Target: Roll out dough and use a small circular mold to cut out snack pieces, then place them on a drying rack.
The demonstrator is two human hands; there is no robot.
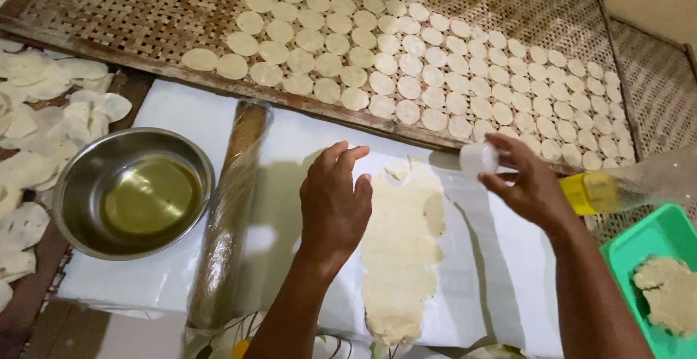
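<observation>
While the person leans over the work surface, the scene reads as follows.

Left hand: the left hand [335,199] lies palm down near the centre, fingers together and slightly curled, resting on the white sheet [290,148] at the 9 o'clock edge of the dough; it grips nothing.

Right hand: the right hand [524,181] is raised at 3 o'clock from the left one, thumb and fingertips pinching a small round translucent cutter [479,158].

Dough: a rolled-out dough sheet [401,257] lies flat on the white sheet between the two hands, running from centre toward 6 o'clock; its edges show curved bites, and a loose cut piece [396,170] sits at its 12 o'clock end.

Rolling pin: a plastic-wrapped rolling pin [229,214] lies on the white sheet at 9 o'clock of the left hand, well apart from the dough.

Bowl: a steel bowl [80,185] with yellowish oil stands at 9 o'clock of the rolling pin.

Rack: a woven bamboo rack [131,10] fills the 12 o'clock side, carrying rows of round dough discs [406,76] laid close together.

Loose discs: thin pale rounds [36,112] lie heaped at the far 9 o'clock edge.

Tub: a green plastic tub [632,250] at 4 o'clock holds a lump of dough [671,294].

Bottle: a clear bottle with a yellow label [610,188] lies just beyond the right hand at 3 o'clock.
</observation>
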